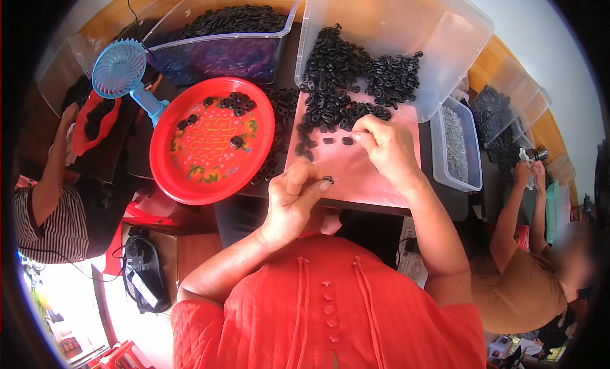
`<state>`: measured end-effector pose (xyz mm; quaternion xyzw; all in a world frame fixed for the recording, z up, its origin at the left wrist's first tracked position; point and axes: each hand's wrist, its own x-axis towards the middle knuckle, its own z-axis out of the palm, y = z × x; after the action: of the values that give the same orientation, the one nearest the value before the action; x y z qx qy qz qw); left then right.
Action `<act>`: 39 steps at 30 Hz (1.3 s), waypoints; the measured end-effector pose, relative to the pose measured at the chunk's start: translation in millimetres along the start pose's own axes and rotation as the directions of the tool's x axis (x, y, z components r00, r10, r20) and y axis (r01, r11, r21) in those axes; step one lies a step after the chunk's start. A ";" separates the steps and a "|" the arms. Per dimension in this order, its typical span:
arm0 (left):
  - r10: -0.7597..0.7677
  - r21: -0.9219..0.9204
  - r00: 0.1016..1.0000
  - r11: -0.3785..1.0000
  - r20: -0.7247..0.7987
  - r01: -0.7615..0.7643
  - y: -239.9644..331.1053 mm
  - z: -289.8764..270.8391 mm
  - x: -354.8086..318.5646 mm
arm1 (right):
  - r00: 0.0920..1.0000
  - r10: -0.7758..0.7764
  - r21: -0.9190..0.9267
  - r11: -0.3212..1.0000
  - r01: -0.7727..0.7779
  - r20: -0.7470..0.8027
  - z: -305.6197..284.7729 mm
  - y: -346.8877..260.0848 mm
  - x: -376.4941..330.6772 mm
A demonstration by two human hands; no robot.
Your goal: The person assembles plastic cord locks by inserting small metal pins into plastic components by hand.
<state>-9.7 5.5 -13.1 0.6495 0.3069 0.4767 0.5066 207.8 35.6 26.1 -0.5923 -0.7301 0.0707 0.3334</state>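
Observation:
Between the thumb and fingers of my left hand (289, 204) is a small black oval part (328, 179), with a thin pale pin jutting from its right side. My right hand (389, 152) is closed in a pinch above the pink sheet (346, 178); what its fingertips hold, if anything, is too small to make out. Just left of those fingertips lies a loose black part (347, 141). A heap of similar black parts (330, 67) spills onto the sheet from a clear plastic bin (438, 45) tipped on its side.
A red patterned tray (213, 169) with a few black parts stands left, beside a blue fan (119, 69). Behind it is a full clear bin (219, 45). At right, a clear box (457, 147) holds small grey pieces. Other people work at both sides.

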 end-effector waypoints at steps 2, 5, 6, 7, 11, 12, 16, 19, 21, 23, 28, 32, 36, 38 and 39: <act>0.009 0.015 1.000 1.000 -0.004 -0.009 -1.9 0.5 0.0 | 0.996 -0.083 -0.104 0.991 0.085 0.024 3.9 -1.0 3.9; -0.002 0.035 1.000 0.999 -0.012 0.002 -0.2 0.1 -0.9 | 0.988 -0.015 -0.209 0.977 0.048 0.154 9.1 -5.2 5.7; -0.022 0.036 1.000 0.999 -0.014 0.022 1.0 -0.3 -1.5 | 0.972 0.035 -0.295 0.955 0.036 0.231 9.5 -6.5 5.8; -0.022 0.039 1.000 0.999 -0.016 0.023 0.5 -0.2 -1.4 | 0.969 0.053 -0.312 0.950 0.025 0.240 7.4 -9.5 5.5; -0.019 0.036 1.000 0.999 -0.023 0.019 2.7 1.2 -0.7 | 0.973 0.017 -0.272 0.961 0.048 0.231 9.2 -1.5 2.6; -0.025 0.055 0.999 0.998 -0.035 0.027 4.1 1.5 -0.9 | 0.974 -0.010 -0.238 0.969 0.065 0.225 8.9 -4.5 0.0; 0.066 0.052 0.997 0.997 -0.043 -0.064 -3.1 3.5 0.0 | 0.979 -0.118 -0.211 0.966 0.151 0.164 9.2 -11.4 -10.2; 0.066 0.087 0.996 0.994 -0.056 -0.061 0.4 4.1 0.4 | 0.974 -0.134 -0.247 0.953 0.177 0.182 9.9 -6.1 -10.9; 0.061 0.056 0.996 0.997 -0.065 -0.057 -0.6 4.7 0.6 | 0.970 -0.162 -0.247 0.947 0.205 0.183 8.9 -5.4 -12.8; -0.005 0.043 0.998 0.999 -0.066 0.008 6.4 4.1 1.8 | 0.964 -0.191 -0.245 0.941 0.234 0.186 6.7 -6.4 -15.6; -0.244 -0.141 0.968 0.962 -0.061 0.234 8.9 1.9 5.5 | 0.929 0.162 0.724 0.587 -0.362 0.334 -4.6 -31.0 -25.2; -0.328 -0.228 0.943 0.924 -0.060 0.307 9.2 1.3 9.0 | 0.859 0.270 0.777 0.370 -0.510 0.435 -4.1 -33.5 -29.1; -0.307 -0.205 0.950 0.934 -0.053 0.291 10.5 2.5 9.3 | 0.871 0.254 0.822 0.301 -0.484 0.420 -0.9 -32.7 -33.2; -0.341 -0.289 0.935 0.909 -0.098 0.301 11.3 3.3 9.1 | 0.861 0.307 0.827 0.278 -0.489 0.406 -1.0 -37.1 -34.7; -0.374 -0.373 0.917 0.877 -0.139 0.301 11.8 3.5 9.6 | 0.862 0.302 0.828 0.277 -0.488 0.408 -0.9 -39.3 -36.2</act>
<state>-4.0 9.2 0.9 0.4338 0.3786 0.4917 0.6533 179.0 -9.0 31.8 -0.4637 -0.4223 0.5892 0.5095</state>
